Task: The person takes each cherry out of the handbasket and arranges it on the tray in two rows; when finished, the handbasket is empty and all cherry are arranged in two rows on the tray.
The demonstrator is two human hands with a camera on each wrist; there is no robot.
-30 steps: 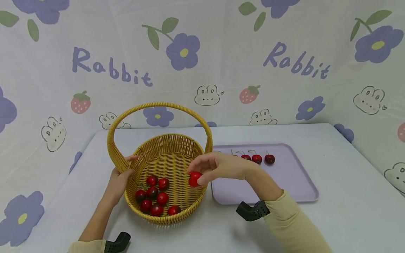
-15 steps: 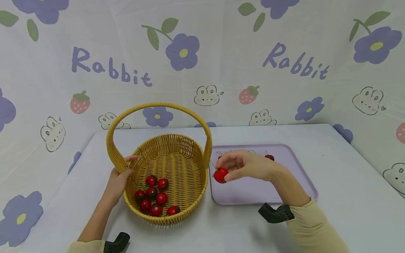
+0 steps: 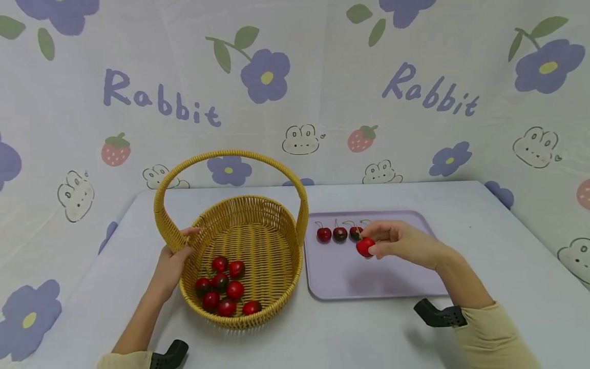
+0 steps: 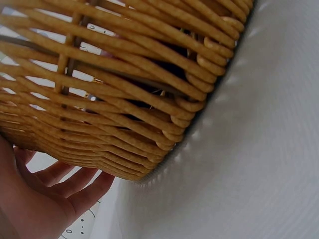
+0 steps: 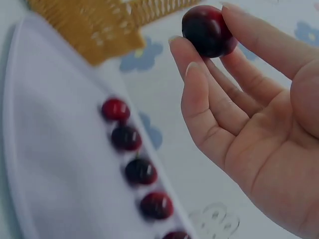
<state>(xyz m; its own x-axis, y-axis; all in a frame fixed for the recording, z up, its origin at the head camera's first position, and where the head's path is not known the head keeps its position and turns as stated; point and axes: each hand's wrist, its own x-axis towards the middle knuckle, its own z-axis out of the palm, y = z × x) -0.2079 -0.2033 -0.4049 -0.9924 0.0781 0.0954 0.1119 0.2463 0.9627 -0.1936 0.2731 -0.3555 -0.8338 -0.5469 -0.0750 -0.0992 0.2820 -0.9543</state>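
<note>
Above the flat, lilac rectangular tray, the right hand pinches a round, glossy red cherry, best held lightly

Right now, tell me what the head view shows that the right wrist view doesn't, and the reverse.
Only the head view shows the left hand and the cherries inside the basket. Only the right wrist view shows the palm side of the right hand and a fifth cherry on the tray, cut by the frame edge. Both show the right hand pinching a cherry, plus basket and tray.
</note>
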